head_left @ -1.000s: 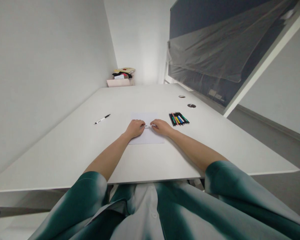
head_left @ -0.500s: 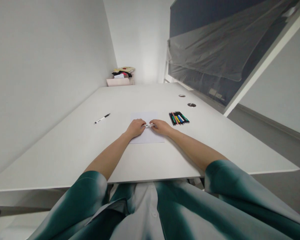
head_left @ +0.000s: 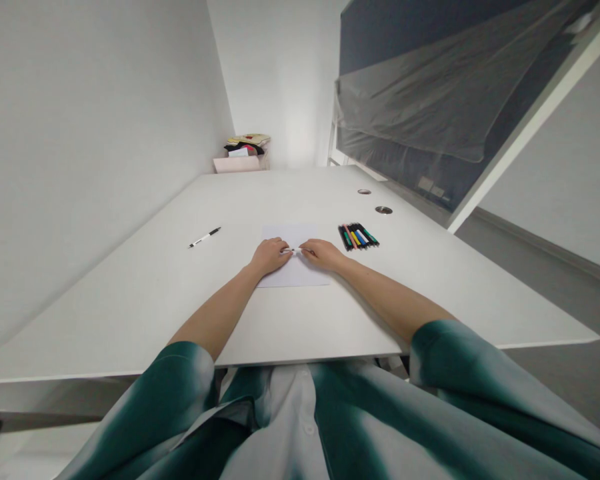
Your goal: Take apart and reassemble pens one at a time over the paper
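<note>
Okay, room: a narrow white-walled space, and here on the right a dark blue board [head_left: 405,87] sheeted in clear plastic, hanging in a white frame.

Far corner: there's a pale pink box [head_left: 239,165] topped with a heap of cloth and papers, just past the table's end.

Table: a long white desk [head_left: 130,320] runs away from the person, with two round metal grommets [head_left: 383,210] near its far right side.

Sleeves: wide teal-and-white dyed sleeves [head_left: 180,400] come in at the bottom of the view.

Paper: a plain white sheet [head_left: 295,277] lies flat on the desk, right in front of the person.

Off to the left: a black-and-white ballpoint pen [head_left: 204,237] lies alone, well apart from the sheet.

Off to the right: a tight row of multicoloured marker pens [head_left: 357,237] sits near the sheet.

Left hand: there it is, the left hand [head_left: 269,257] over the sheet, fingers curled, grasping one end of the pen.

Right hand: the right hand [head_left: 324,254] comes in to meet it, fingertips closed on the other end.

Pen: a slim white pen [head_left: 291,251] sits between both hands, over the sheet; touching the paper or not, I cannot tell.
</note>
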{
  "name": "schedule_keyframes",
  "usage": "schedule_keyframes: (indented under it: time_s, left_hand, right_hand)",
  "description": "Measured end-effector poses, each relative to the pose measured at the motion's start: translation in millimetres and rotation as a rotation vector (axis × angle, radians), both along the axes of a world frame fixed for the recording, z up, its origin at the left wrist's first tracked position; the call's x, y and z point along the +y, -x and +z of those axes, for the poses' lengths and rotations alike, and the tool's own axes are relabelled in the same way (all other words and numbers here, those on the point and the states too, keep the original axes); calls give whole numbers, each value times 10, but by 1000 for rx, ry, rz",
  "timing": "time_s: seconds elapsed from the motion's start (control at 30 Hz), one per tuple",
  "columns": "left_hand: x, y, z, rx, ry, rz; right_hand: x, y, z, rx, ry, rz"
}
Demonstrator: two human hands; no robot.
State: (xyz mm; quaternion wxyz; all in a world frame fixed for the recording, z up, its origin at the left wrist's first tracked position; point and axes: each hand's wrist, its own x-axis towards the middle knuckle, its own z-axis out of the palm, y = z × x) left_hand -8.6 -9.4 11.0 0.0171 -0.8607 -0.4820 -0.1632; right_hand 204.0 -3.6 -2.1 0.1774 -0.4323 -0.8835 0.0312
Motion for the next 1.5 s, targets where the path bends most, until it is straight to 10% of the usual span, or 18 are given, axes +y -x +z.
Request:
schedule_keyframes:
  time_s: [1.5]
  left_hand:
    - [-17, -15, -12, -49, 4, -67]
  right_hand:
    - [-41, 2, 35, -22, 4, -61]
